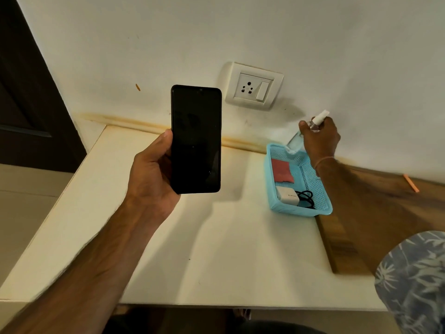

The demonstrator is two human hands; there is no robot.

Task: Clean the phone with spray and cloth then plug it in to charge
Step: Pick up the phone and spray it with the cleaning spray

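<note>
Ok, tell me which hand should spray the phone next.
Right. The right hand grips the spray bottle at the far end of the blue basket. The left hand is occupied holding the phone upright, screen towards the camera.

Room in a home, by the look: painted wall (168, 32) w/ stains & a domestic socket-and-switch plate (254, 86) just up-right of the left grip (151, 169), dark wooden door (24, 92) well left of it. Cream bench (216, 249) under both grips, small blue plastic basket (301, 212) just below the right grip (321, 138), wood-grain top (361, 225) beside it.
</note>
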